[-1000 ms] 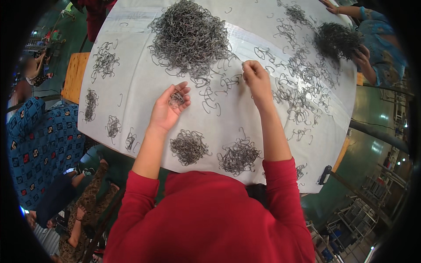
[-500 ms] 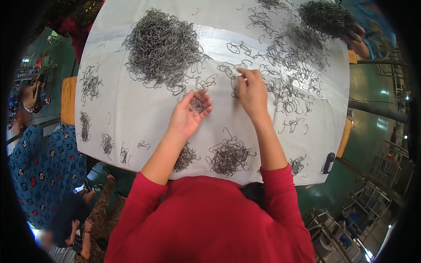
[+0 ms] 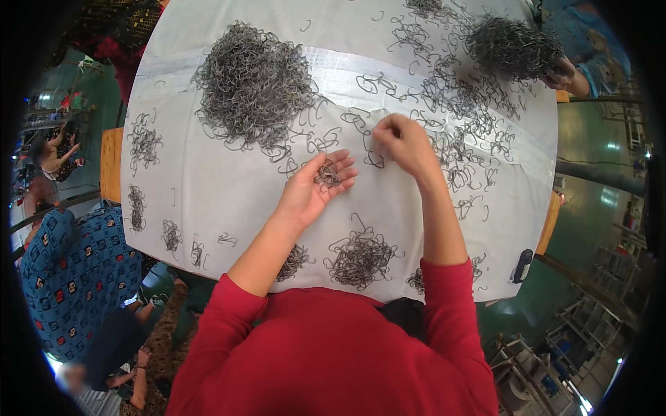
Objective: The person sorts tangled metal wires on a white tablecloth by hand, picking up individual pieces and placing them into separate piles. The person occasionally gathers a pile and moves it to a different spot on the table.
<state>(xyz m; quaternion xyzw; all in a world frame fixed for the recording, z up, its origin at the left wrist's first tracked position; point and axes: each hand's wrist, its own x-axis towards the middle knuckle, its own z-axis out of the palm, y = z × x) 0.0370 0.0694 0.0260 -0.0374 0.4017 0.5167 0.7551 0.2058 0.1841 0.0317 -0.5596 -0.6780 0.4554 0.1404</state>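
Observation:
Palm up over the middle of the white-covered table, my left hand (image 3: 316, 187) cradles a small bunch of bent dark wire hooks (image 3: 327, 176), its fingers half curled. Just to its right, my right hand (image 3: 406, 144) has thumb and fingertips drawn together in a pinch. Whatever lies between those fingertips is too small to make out. Loose wire hooks (image 3: 374, 158) lie on the table beside the right fingers. Farther off to the left rises a large heap of the same hooks (image 3: 253, 87).
Scattered hooks (image 3: 461, 149) spread over the right side. Smaller piles (image 3: 361, 258) lie along the near and left edges of the table (image 3: 229, 201). A black object (image 3: 522, 266) sits at the right corner. At the far right a co-worker's hand (image 3: 563, 75) touches another hook heap (image 3: 515, 48).
My left hand has moved slightly right with its bunch of hooks. My right hand has drawn a little nearer to me, and its fingers have closed into a pinch.

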